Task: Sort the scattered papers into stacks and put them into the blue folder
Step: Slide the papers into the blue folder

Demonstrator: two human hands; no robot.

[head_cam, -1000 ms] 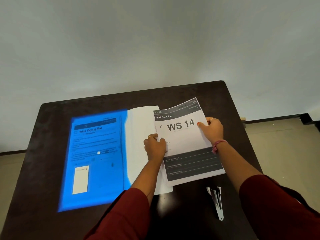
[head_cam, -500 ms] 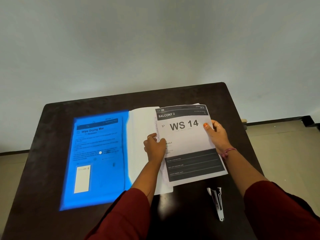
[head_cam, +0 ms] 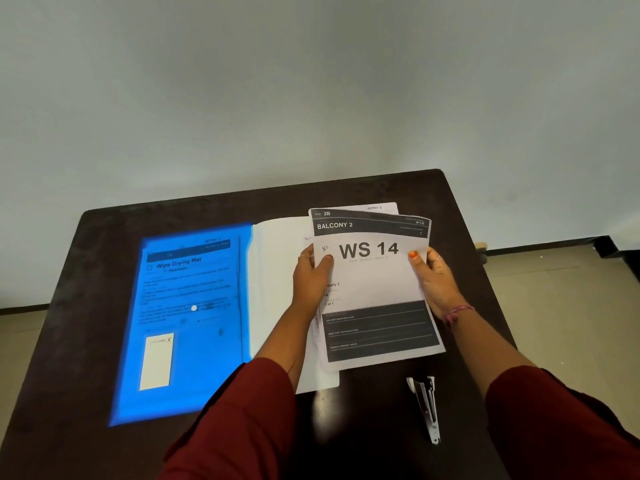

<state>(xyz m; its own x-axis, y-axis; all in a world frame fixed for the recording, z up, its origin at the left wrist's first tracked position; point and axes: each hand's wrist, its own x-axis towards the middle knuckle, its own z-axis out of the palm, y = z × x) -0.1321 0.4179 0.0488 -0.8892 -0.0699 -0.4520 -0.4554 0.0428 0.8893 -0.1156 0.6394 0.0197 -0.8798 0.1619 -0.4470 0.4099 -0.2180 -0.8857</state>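
Observation:
A stack of papers (head_cam: 374, 282), its top sheet printed "WS 14 / BALCONY 2", is held tilted up over the right side of the table. My left hand (head_cam: 310, 284) grips its left edge with the thumb on the front. My right hand (head_cam: 434, 278) grips the right edge the same way. The blue folder (head_cam: 194, 323) lies flat on the left with a "Wipe Drying Mat" sheet showing through it. A white sheet or flap (head_cam: 277, 289) lies between the folder and the stack.
A metal stapler (head_cam: 427, 408) lies on the dark table (head_cam: 460, 209) near the front right, below the stack. The table stands against a plain wall, with floor visible on both sides.
The stack has been squared up and raised. My left hand slid from its lower left part up to the left edge, and my right hand shifted along the right edge.

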